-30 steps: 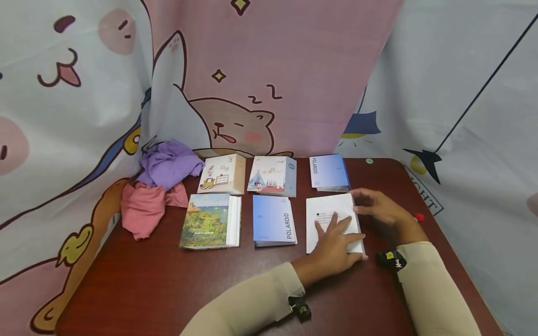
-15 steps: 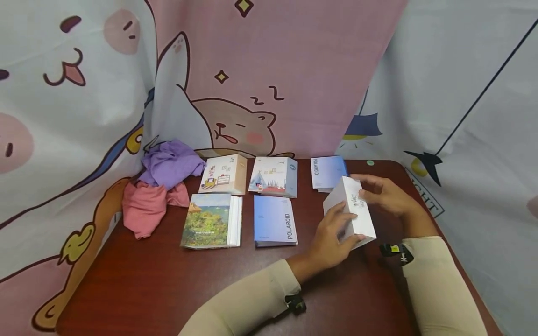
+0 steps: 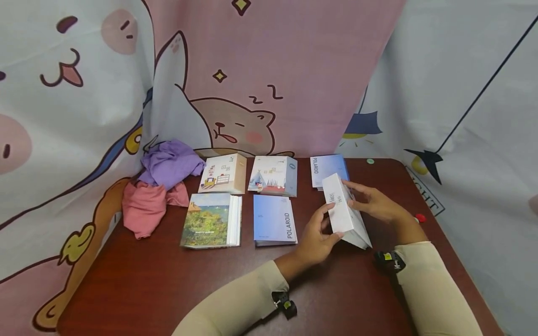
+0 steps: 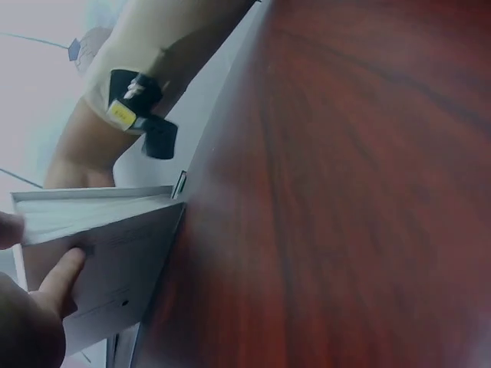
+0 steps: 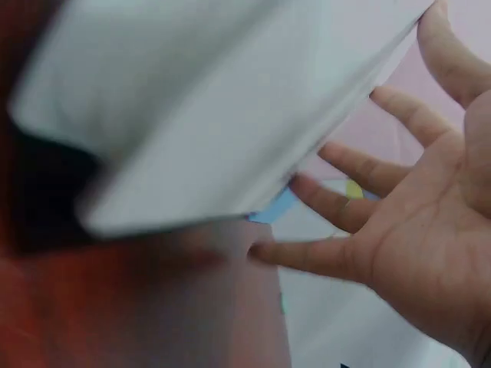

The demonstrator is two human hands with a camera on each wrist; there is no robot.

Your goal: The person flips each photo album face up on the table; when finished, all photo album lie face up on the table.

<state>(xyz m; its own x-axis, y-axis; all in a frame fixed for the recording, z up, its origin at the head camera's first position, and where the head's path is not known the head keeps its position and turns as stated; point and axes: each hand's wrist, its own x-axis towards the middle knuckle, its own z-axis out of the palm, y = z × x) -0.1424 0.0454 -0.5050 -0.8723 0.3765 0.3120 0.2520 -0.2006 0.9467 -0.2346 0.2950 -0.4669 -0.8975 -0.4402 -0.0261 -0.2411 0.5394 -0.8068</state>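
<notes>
A white photo album (image 3: 340,210) stands tilted on its long edge over the right side of the dark red table (image 3: 168,284). My left hand (image 3: 316,235) grips its near lower edge, thumb on the printed face. In the left wrist view the fingers (image 4: 57,280) lie on the white album (image 4: 115,253). My right hand (image 3: 371,201) rests against the album's far side with straight, spread fingers. The right wrist view shows that open palm (image 5: 406,230) beside the blurred white album (image 5: 215,100).
A blue Polaroid album (image 3: 274,219) and a landscape-cover album (image 3: 210,220) lie left of my hands. Three more albums sit behind: (image 3: 222,173), (image 3: 273,176), (image 3: 325,170). Purple cloth (image 3: 170,161) and pink cloth (image 3: 145,207) lie at the left. A small red object (image 3: 419,218) sits near the right edge.
The white album lay flat under my left palm; both hands have lifted it and tipped it up onto its edge, turning its printed face toward the left.
</notes>
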